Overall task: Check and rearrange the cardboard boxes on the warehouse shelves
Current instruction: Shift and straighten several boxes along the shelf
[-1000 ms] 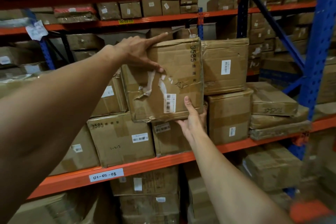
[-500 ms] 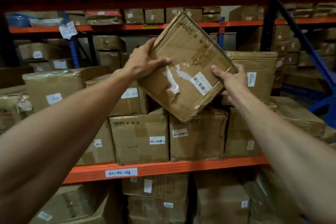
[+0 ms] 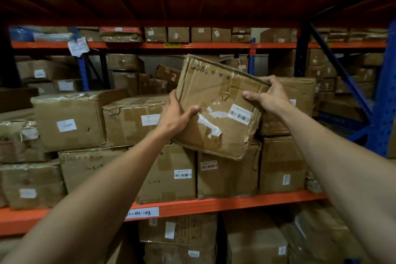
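Note:
A worn, dented cardboard box point(image 3: 216, 96) with torn tape and a barcode label is held tilted in the air in front of the middle shelf. My left hand point(image 3: 176, 114) grips its left edge, thumb on the front face. My right hand point(image 3: 269, 95) grips its upper right corner. The box's lower corner hangs just above the lower row of boxes point(image 3: 227, 173). Stacked cardboard boxes point(image 3: 130, 121) fill the shelf behind and to the left.
An orange shelf beam point(image 3: 225, 203) with a label reading 01-02-03 runs below the boxes. More boxes sit under it point(image 3: 177, 236). A blue upright post point(image 3: 383, 100) stands at the right. Another orange shelf point(image 3: 192, 46) with small boxes lies further back.
The box was lifted off the stack and tilted clockwise. My right hand moved from under the box to its upper right corner. The view shifted so the shelf sits further left.

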`<state>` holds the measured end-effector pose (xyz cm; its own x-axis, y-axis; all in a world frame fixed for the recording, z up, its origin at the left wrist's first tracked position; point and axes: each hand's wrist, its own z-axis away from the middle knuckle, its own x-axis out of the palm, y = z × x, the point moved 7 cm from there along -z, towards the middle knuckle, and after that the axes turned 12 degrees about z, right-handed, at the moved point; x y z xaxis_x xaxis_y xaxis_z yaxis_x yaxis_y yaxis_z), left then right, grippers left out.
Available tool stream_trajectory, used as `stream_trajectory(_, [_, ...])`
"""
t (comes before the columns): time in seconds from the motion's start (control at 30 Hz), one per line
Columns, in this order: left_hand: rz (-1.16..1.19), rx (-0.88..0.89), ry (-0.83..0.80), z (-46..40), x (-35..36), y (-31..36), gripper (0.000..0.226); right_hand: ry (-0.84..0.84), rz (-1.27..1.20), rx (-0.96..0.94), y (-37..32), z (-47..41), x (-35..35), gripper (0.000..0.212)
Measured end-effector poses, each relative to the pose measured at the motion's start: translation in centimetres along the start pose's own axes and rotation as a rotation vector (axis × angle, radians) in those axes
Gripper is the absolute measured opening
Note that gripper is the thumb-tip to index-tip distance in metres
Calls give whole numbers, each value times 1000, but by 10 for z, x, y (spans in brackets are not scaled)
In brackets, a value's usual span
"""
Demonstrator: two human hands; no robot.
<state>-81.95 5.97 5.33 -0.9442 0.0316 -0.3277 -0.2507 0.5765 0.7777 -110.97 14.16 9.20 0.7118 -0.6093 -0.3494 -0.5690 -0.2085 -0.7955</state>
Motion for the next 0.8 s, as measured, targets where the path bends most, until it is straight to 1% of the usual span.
stream_trajectory(0.07, [82,-83,-17,16,7,-24,97,-50,76,-76,-10,-2,9,69])
stream_trajectory(0.13, [155,-140,17,30,11,-49,95,-71,157,-126,-14,-4,21,68])
stream_trajectory(0.2, [180,-159,49,30,9,-59,96,-55,182,-151,-15,-4,27,69])
stream_trajectory(0.27, [111,-95,52,21,5,-50,107,-15,223,-177,-12,-5,29,75])
stream_trajectory(0.3, [-3,-23,57,16,1,-39,117,9,266,-186,-11,-6,31,78])
stream_trajectory(0.33, [-195,74,69,11,-3,-22,129,27,357,-186,-11,-3,34,80])
stream_trajectory(0.37, [-427,205,81,7,-5,-3,138,66,497,-206,-11,0,38,84])
stream_trajectory(0.4, [-653,339,72,3,-4,17,144,118,682,-276,-13,7,44,90])
stream_trajectory(0.43, [-833,449,42,2,-1,34,148,161,861,-395,-15,17,53,97])
stream_trajectory(0.47, [-974,523,-17,-1,5,44,152,153,1005,-527,-12,31,66,105])
stream_trajectory(0.5, [-1092,557,-95,-7,11,45,157,103,1131,-632,-1,41,80,114])
stream_trajectory(0.53, [-1190,556,-171,-13,15,43,163,36,1240,-681,12,50,90,123])
stream_trajectory(0.57, [-1268,539,-225,-18,18,37,168,-24,1316,-672,28,54,97,132])
stream_trajectory(0.63, [-1351,525,-238,-26,21,28,175,-71,1377,-611,43,53,99,144])
stream_trajectory(0.7, [-1359,536,-228,-34,21,28,176,-73,1394,-587,42,47,100,147])
stream_trajectory(0.8, [-1338,585,-267,-43,27,28,172,-87,1420,-537,45,37,100,146])
